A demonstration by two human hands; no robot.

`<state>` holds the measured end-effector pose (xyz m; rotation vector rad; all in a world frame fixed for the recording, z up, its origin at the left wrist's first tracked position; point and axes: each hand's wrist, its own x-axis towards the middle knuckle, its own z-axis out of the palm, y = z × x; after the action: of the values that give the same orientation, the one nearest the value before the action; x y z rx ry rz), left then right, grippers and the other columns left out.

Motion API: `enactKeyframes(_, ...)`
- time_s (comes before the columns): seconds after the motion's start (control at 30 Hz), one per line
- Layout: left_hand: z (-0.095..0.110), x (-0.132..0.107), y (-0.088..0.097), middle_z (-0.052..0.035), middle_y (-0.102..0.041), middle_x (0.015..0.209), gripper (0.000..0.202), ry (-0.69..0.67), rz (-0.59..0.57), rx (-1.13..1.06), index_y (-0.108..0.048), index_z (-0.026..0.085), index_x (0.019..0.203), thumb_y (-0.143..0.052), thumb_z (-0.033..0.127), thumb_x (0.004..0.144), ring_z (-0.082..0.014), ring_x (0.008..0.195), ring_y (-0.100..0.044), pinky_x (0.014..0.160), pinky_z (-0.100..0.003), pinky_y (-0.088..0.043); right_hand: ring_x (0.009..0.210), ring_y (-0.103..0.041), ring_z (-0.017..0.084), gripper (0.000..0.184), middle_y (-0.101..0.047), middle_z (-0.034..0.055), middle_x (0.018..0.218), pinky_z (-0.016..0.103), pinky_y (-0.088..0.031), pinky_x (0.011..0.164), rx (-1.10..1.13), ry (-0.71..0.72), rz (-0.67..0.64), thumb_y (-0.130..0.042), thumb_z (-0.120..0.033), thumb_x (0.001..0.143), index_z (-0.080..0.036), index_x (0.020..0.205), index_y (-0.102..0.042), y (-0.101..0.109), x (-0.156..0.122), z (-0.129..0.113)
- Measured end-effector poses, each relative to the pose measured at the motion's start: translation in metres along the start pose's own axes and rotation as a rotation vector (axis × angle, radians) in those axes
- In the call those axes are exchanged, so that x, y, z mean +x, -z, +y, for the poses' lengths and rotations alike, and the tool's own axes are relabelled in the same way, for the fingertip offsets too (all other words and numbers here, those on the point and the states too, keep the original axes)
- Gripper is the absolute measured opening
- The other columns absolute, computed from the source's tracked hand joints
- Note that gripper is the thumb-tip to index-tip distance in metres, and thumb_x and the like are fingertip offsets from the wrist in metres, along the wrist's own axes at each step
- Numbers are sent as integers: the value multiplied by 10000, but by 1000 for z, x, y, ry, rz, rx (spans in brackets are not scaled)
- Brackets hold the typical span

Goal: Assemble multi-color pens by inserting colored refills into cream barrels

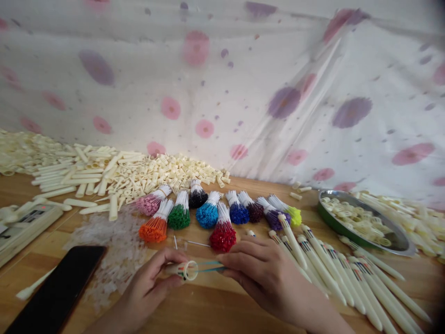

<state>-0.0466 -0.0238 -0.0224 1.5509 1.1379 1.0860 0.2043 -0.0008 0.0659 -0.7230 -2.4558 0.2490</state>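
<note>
My left hand [149,283] pinches a cream pen barrel [184,270] with its open end facing me. My right hand [259,269] is closed on thin coloured refills [208,266] that run into the barrel's mouth. Just beyond the hands lie bundles of refills, bound with bands: orange [153,228], green [179,215], blue [207,214], red [223,235], pink [150,203], black [197,196], dark blue [238,212], purple [274,217] and yellow-green [295,214]. To the right of my right hand lies a row of assembled cream pens [333,269].
A heap of cream plastic barrels and clips [114,174] runs along the back left of the wooden table. A green metal bowl [330,221] of cream parts stands at right. A black phone [59,290] and a white power strip [21,227] lie at left. A flowered cloth hangs behind.
</note>
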Motion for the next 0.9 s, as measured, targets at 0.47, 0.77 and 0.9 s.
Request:
enactKeyframes(0.47,9,14,7,8,-743,718,399,58,424,-70,-607,229,813,-678,586,649,-137,635,-674,632,-167,-535,726,-670,261,112,-701,141,819,286,-405,524,-393,-548,-600,-568,-142,836,-115,884,-666,-86,15,-6)
enactKeyframes(0.77,0,11,2,12,-744,742,392,87,366,-47,-620,244,848,-666,585,660,-134,655,-677,652,-150,-531,778,-670,228,274,-708,92,858,257,-310,546,-409,-852,-375,-291,-267,985,-164,966,-545,-24,15,38)
enactKeyframes(0.9,0,12,0,0,-736,717,401,72,343,19,-630,233,844,-643,596,672,-160,667,-683,646,-175,-539,771,-655,197,228,-696,62,826,240,-276,544,-316,-899,-371,-346,-295,975,-176,939,-536,-23,9,56)
